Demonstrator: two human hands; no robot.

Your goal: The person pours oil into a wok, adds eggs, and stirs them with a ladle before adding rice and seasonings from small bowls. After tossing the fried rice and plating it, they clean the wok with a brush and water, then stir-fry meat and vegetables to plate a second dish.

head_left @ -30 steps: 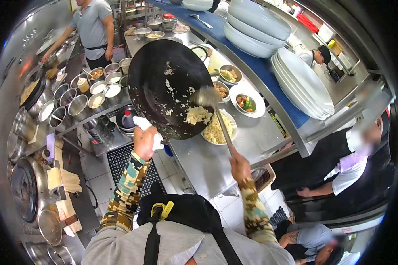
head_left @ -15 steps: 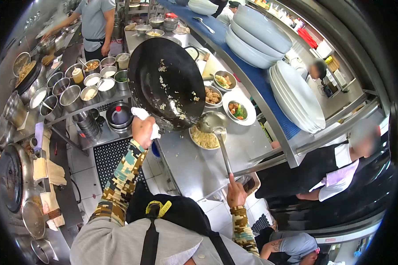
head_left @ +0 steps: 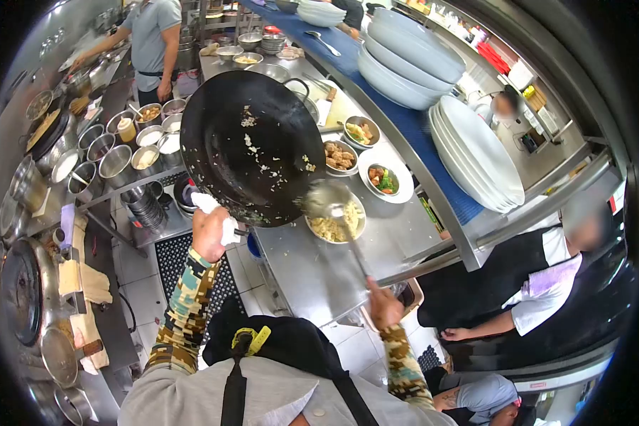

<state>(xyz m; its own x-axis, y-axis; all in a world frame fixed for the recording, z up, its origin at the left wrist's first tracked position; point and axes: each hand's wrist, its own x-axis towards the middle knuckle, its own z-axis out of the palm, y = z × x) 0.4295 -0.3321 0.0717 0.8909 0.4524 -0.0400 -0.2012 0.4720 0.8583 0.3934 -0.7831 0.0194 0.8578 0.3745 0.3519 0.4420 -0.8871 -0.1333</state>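
Note:
My left hand [head_left: 211,236] is closed round the handle of a large black wok [head_left: 224,153], with a folded white cloth [head_left: 228,230] in the grip. The wok is tipped so its inside faces me, and scattered rice grains stick to it. Gripped by its long handle, a steel ladle [head_left: 326,199] extends from my right hand [head_left: 385,307]; its bowl is blurred beside the wok's lower right rim. Partly under the ladle, a white bowl [head_left: 363,231] holds yellowish fried rice [head_left: 331,228] on the steel counter [head_left: 291,273].
Behind the rice stand a bowl of browned pieces [head_left: 339,157] and a white dish [head_left: 403,186] of vegetables. A shelf [head_left: 422,153] with stacked white plates [head_left: 476,153] overhangs the right side. Several steel ingredient pots [head_left: 116,163] are at left. A person [head_left: 500,291] stands at right.
The wok and my left hand have shifted left and slightly down. The ladle's bowl has moved left toward the wok's rim, showing more rice, while my right hand has moved slightly right.

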